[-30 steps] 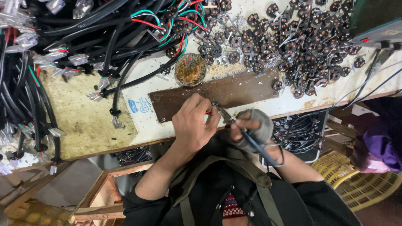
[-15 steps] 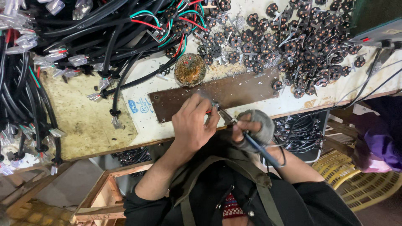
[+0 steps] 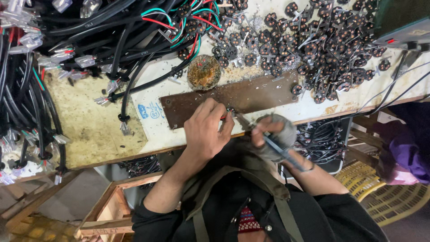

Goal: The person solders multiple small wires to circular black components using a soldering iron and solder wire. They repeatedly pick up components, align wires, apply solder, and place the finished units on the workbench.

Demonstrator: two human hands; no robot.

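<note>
Wire end (image 3: 227,114) pinched in left hand (image 3: 207,130) at worktop (image 3: 156,130) front edge, thin, floppy; right hand (image 3: 268,132) wrapped round soldering iron (image 3: 273,144).

Rusty matt metal plate (image 3: 242,96); glossy plastic cables (image 3: 89,27); seemingly wooden stool (image 3: 112,206).

Small part pinched in left hand (image 3: 207,130) fingertips, frame centre: too small, mostly covered; we cannot tell its kind. Tip of soldering iron (image 3: 273,145) in right hand (image 3: 271,134): hidden behind fingers and wrap. Black cable bundle (image 3: 89,31), upper left: cut off by top and left edges, ends unseen. Pile of round black connectors (image 3: 322,40), upper right: runs past top edge, single pieces too small to count. Grey device (image 3: 403,33), far right: cropped. Our view of purple cloth (image 3: 412,152), right edge: partial.
</note>
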